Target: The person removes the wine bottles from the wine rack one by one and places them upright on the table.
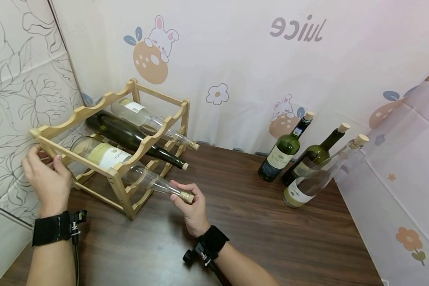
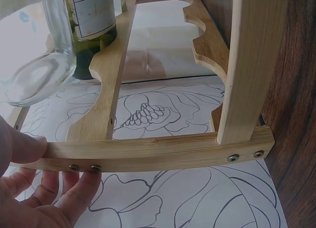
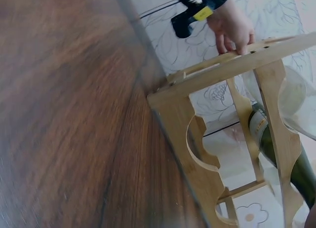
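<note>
A light wooden wine rack point(image 1: 118, 194) stands at the left of the table. My left hand point(image 1: 47, 176) grips its left rear upright, thumb on one side and fingers on the other, as the left wrist view shows. My right hand point(image 1: 192, 206) pinches the neck of a clear glass bottle point(image 1: 148, 178) just by its cork. That bottle lies on the rack's upper tier at the near end, white-and-yellow label facing up, neck out over the front rail. Beside it lie a dark green bottle point(image 1: 119, 132) and, farther back, another clear bottle point(image 1: 133, 115), both corked.
On the right of the dark wooden table point(image 1: 235, 222) stand three corked bottles: a green bottle point(image 1: 280, 157), a darker green bottle point(image 1: 319, 149) and a clear bottle point(image 1: 300, 192). Printed curtains point(image 1: 235, 47) close off the back and both sides.
</note>
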The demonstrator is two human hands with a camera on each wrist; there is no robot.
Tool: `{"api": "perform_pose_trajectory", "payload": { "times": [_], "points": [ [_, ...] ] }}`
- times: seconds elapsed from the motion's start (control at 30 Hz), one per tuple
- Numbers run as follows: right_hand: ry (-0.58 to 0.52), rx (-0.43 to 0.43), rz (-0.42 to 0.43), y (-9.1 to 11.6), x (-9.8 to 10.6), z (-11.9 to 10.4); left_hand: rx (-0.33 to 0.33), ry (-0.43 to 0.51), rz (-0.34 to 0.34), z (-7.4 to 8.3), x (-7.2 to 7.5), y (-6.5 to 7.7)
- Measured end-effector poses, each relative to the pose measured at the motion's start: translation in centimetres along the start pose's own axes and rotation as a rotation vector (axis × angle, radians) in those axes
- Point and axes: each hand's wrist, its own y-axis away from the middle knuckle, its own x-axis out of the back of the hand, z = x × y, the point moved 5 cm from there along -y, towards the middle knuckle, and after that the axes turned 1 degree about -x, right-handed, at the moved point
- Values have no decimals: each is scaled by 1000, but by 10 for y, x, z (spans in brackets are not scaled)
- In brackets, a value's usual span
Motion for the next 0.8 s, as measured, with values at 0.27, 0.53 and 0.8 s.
{"api": "perform_pose_trajectory", "payload": {
  "times": [0.27,0.53,0.8],
  "points": [
    [-88,-30,33,-2,4,-2,12,-3,-8,0,1,0],
    [-133,-50,39,-2,13,-5,-8,12,-3,1,2,0],
    [-166,-53,53,-2,22,-12,-17,11,-4,-1,1,0]
  ]
}}
